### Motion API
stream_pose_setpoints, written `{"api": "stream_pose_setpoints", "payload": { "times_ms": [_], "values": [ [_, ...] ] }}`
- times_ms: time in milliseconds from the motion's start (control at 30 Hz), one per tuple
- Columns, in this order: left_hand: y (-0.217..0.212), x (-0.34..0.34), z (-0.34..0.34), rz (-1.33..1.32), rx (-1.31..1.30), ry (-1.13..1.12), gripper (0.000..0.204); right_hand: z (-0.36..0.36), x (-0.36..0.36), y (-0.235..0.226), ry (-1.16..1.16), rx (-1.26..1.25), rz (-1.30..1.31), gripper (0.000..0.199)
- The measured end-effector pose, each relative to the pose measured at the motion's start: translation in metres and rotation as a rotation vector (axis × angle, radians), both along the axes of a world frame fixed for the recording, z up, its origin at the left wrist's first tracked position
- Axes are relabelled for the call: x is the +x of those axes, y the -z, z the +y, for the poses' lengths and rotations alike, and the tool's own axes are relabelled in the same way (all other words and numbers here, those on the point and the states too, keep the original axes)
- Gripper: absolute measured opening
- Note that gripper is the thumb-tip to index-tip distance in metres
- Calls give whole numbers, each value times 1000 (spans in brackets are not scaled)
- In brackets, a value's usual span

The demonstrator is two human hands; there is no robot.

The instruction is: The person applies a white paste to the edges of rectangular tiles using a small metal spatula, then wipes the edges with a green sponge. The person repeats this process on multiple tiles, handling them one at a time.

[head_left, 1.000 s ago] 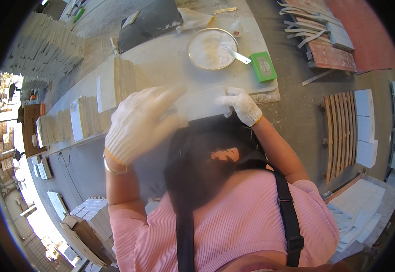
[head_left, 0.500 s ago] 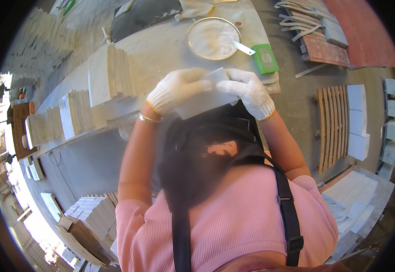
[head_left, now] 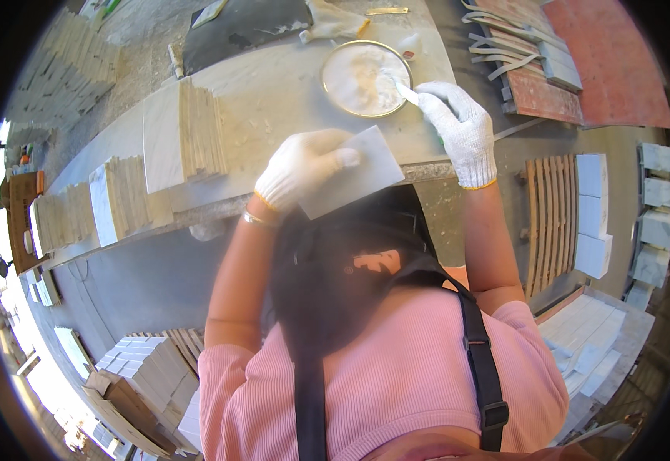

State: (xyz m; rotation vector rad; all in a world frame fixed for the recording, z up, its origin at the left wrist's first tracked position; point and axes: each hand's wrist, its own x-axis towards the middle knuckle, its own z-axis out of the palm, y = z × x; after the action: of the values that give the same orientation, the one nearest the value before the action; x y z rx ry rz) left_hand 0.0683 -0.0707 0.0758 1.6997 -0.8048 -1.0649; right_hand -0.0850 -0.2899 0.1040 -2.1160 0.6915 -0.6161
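Observation:
My left hand (head_left: 302, 165), in a white knit glove, grips a pale rectangular stone tile (head_left: 373, 165), thumb across its face. The tile is held tilted at the near edge of the workbench (head_left: 273, 100). My right hand (head_left: 462, 134), gloved alike, is closed on the handle of a small white spatula (head_left: 406, 93). The spatula's blade reaches into a round gold-rimmed bowl (head_left: 325, 91) of white paste or powder (head_left: 354, 73). A green box seen earlier beside the bowl is almost wholly hidden by my right hand.
Upright stacks of tiles (head_left: 185, 134) line the bench on the left. A spare glove (head_left: 335, 21) and a dark sheet (head_left: 246, 31) lie at the back. On the right are a slatted wooden pallet (head_left: 554, 223) with white blocks (head_left: 592, 215) and a reddish board (head_left: 611, 61).
My right hand has let go of the tile, moved up and right, and taken hold of the spatula in the bowl. My left hand keeps the tile.

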Motion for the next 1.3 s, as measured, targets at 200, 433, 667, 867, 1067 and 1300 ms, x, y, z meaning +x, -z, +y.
{"api": "stream_pose_setpoints", "payload": {
  "times_ms": [200,433,667,867,1067,1300],
  "values": [
    [7,8,-5,-90,49,-77,44,-22,1,7,46,-255,242,38],
    [19,15,-11,-59,8,-108,40,-19,13,15,-9,-109,455,41],
    [22,22,-20,-150,49,-114,43,-27,18,27,-46,-182,531,36],
    [23,28,-28,-245,110,-115,43,-34,19,28,-82,-284,461,32],
    [24,34,-35,-328,157,-121,39,-51,17,15,-34,-209,188,20],
    [26,41,-42,-360,191,-93,42,-61,30,20,-62,421,248,23]
  ]
}}
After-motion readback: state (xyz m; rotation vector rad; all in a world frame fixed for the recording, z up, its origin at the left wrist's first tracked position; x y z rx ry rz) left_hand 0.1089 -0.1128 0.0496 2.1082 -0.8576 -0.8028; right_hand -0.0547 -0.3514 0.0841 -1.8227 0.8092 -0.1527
